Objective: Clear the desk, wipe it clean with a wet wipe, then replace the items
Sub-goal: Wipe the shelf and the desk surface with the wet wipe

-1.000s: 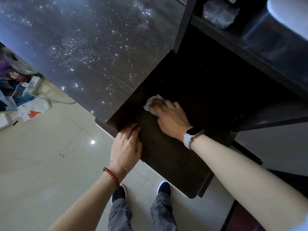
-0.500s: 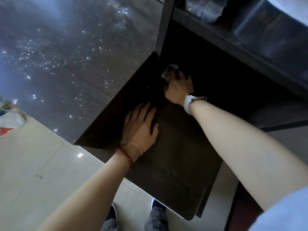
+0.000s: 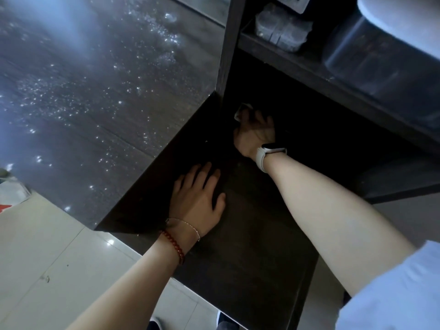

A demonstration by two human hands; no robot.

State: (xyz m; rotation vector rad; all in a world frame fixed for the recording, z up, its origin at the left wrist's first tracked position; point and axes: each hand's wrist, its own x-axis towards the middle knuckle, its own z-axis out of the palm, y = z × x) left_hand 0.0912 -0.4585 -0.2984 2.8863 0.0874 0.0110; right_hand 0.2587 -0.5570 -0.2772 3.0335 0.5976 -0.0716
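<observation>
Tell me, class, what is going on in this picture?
A person is wiping a dark desk. The right hand grips a white wipe and presses it down far back on the desk, under the shelf. The left hand rests flat on the desk nearer the front edge, bracing. Packets and a container sit on the shelf above. No items show on the desk.

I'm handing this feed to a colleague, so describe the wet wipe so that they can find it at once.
Start at the dark desk and follow the arm with the white watch into the shadowed recess under the shelf. There the right hand presses down, and the wet wipe peeks out past its fingers. It is the only pale, crumpled scrap on that dark surface.
</observation>
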